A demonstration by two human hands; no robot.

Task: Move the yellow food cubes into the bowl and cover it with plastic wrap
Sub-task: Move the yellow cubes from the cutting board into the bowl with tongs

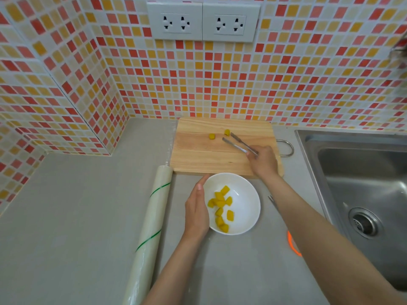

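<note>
white bowl (246, 194), yellow cubes (220, 205), red-orange mosaic wall (220, 84)

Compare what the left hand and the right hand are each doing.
The left hand lies with straight fingers against the white round bowl's side; the right hand pinches metal tongs. The left is over the grey counter; the right is over the wooden cutting board. Both are bare.

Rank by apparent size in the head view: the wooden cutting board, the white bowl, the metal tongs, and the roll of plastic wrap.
1. Light wooden cutting board
2. Long roll of clear plastic wrap with green stripes, though it lies nearer the camera, so its place against the board is unsure
3. Round white bowl
4. Slim metal tongs
</note>
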